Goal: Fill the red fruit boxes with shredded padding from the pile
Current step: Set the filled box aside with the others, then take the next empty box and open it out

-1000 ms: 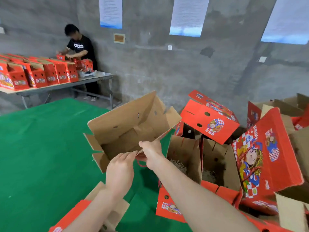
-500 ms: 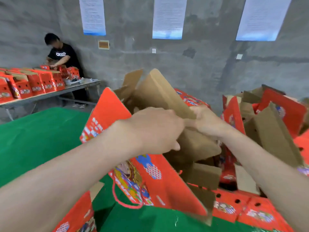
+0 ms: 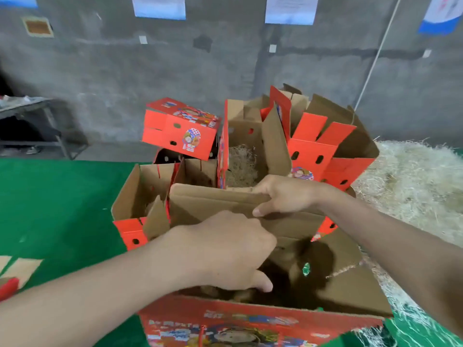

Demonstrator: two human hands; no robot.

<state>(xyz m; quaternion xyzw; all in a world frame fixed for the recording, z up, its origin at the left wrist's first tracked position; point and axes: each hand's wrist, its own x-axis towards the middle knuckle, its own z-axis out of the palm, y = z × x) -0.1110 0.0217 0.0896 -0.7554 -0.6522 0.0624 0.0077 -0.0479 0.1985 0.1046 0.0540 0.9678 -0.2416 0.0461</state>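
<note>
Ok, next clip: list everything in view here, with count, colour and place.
near box: one, red outside, brown inside, open, bottom centre.
open boxes: several, red and brown, clustered behind it; one holds padding.
closed box: one, red, atop the cluster's left.
padding pile: one, pale straw, right.
mat: one, green, left.
metal table: one, grey, far left.
paper sheets: four, white and blue, on the grey wall.
left hand: one, inside near box, fingers curled; grasp hidden.
right hand: one, gripping near box's far flap.
</note>
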